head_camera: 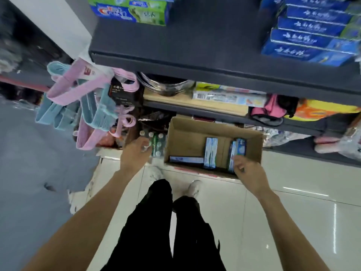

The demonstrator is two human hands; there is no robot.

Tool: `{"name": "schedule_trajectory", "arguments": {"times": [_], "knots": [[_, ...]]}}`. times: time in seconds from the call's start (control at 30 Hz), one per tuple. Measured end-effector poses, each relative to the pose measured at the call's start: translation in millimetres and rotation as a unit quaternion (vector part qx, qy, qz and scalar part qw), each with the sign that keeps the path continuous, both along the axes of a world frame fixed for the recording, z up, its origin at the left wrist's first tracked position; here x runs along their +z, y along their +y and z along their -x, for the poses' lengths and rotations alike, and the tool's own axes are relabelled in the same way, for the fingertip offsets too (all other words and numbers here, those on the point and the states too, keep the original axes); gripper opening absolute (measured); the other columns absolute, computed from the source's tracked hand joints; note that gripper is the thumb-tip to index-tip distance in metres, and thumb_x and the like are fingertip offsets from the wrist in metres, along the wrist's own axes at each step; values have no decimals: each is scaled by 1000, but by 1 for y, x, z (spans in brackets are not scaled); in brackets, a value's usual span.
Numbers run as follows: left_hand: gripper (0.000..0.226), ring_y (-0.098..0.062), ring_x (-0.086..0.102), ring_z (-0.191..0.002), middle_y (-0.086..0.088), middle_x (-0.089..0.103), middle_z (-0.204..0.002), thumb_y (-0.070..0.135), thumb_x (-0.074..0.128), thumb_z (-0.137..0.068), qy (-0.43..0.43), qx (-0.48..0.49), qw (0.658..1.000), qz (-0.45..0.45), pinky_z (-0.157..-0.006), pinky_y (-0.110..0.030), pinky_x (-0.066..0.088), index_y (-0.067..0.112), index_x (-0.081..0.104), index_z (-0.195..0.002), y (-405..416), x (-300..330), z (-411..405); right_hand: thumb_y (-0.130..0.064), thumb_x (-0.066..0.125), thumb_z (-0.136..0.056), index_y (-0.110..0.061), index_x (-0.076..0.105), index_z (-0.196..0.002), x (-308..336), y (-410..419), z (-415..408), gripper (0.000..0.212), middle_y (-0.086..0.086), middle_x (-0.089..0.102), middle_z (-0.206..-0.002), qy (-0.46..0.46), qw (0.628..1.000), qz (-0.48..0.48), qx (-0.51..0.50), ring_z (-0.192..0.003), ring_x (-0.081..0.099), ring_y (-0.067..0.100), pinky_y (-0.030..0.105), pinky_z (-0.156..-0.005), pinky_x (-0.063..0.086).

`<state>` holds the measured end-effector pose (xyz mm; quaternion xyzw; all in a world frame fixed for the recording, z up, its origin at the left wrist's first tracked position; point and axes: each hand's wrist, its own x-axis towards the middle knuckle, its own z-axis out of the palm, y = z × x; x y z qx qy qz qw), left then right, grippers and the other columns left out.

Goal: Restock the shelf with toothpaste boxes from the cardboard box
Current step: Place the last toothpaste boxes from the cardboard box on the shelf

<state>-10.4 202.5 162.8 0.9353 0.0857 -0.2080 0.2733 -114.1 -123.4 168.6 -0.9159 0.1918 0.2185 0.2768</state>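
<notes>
The right hand [247, 169] pinches an upright toothpaste box [239, 148] at the cardboard box's [187, 132] four o'clock corner, likely light and rigid, best held across its long sides, while the left hand [134, 153] hangs loosely curled.

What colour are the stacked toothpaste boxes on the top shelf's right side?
Dark blue with white lettering and a green end, on the stacked toothpaste boxes; the head view shows it.

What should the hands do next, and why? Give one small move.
Probably close the right hand on the upright toothpaste box at the right end of the cardboard box and lift it out. Its curled fingers are already at that box, though a firm grip isn't clear. The left hand holds nothing, and the upper shelf has bare space.
</notes>
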Motion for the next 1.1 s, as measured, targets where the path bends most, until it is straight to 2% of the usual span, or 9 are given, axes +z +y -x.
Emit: {"name": "schedule_trajectory", "arguments": {"times": [0.17, 0.27, 0.37, 0.57, 0.67, 0.73, 0.87, 0.97, 1.1], "knots": [[23, -8, 63, -79, 16, 64, -88, 15, 63, -81, -11, -39, 997, 61, -72, -21, 47, 25, 63, -102, -42, -75, 17, -15, 55, -90, -17, 64, -114, -100, -2, -16, 26, 10, 69, -109, 68, 996, -17, 51, -98, 64, 29, 39, -83, 53], [25, -7, 63, -83, 16, 66, -90, 19, 61, -84, 28, -166, 984, 57, -75, -16, 47, 24, 62, -108, -74, -135, 11, -17, 54, -91, -17, 61, -120, -170, -4, -32, 30, 13, 65, -115, 96, 990, 2, 102, -102, 61, 31, 37, -84, 51], [27, -18, 63, -97, 6, 68, -107, 28, 56, -88, 116, -321, 940, -25, -82, -34, 52, 27, 56, -115, -104, -202, -7, -16, 51, -91, -20, 54, -127, -238, -5, -49, 36, 15, 61, -119, 115, 987, 15, 113, -107, 58, 33, 39, -83, 49], [66, -27, 42, -127, -8, 44, -141, 47, 60, -85, 136, -474, 850, -187, -96, -38, 40, 20, 35, -140, -151, -328, -36, -33, 47, -96, -20, 33, -141, -342, -4, -64, 49, 14, 27, -147, 127, 985, 50, 106, -131, 30, 37, 48, -99, 41], [82, -30, 38, -131, -12, 37, -146, 47, 67, -79, 168, -499, 824, -209, -99, -39, 38, 15, 28, -144, -157, -366, -31, -41, 46, -95, -20, 19, -147, -373, 1, -65, 62, 18, 12, -154, 123, 982, 72, 125, -137, 20, 38, 47, -103, 33], [76, -32, 40, -128, -14, 36, -144, 37, 65, -84, 178, -538, 791, -229, -96, -41, 40, 11, 26, -143, -155, -384, -22, -43, 51, -92, -20, 16, -148, -388, 5, -68, 71, 18, 7, -155, 113, 983, 62, 131, -138, 16, 39, 47, -104, 32], [44, -34, 48, -121, -19, 35, -143, 14, 37, -99, 147, -632, 711, -272, -86, -40, 45, 6, 27, -141, -151, -399, -11, -54, 61, -83, -18, 15, -147, -407, 3, -81, 87, 17, 9, -154, 97, 984, 103, 112, -137, 19, 40, 48, -104, 36], [50, -34, 49, -120, -18, 35, -143, 15, 45, -96, 167, -620, 723, -255, -87, -40, 45, 9, 26, -142, -154, -389, -20, -49, 70, -78, -19, 12, -149, -410, -2, -86, 95, 17, 5, -155, 115, 986, 96, 67, -135, 21, 42, 46, -102, 37], [61, -31, 49, -118, -11, 41, -138, 20, 60, -86, 196, -515, 813, -190, -89, -40, 43, 20, 31, -140, -155, -362, -43, -36, 72, -79, -13, 18, -145, -406, -1, -83, 88, 20, 12, -150, 107, 990, 89, 4, -132, 26, 38, 43, -98, 40]]}}
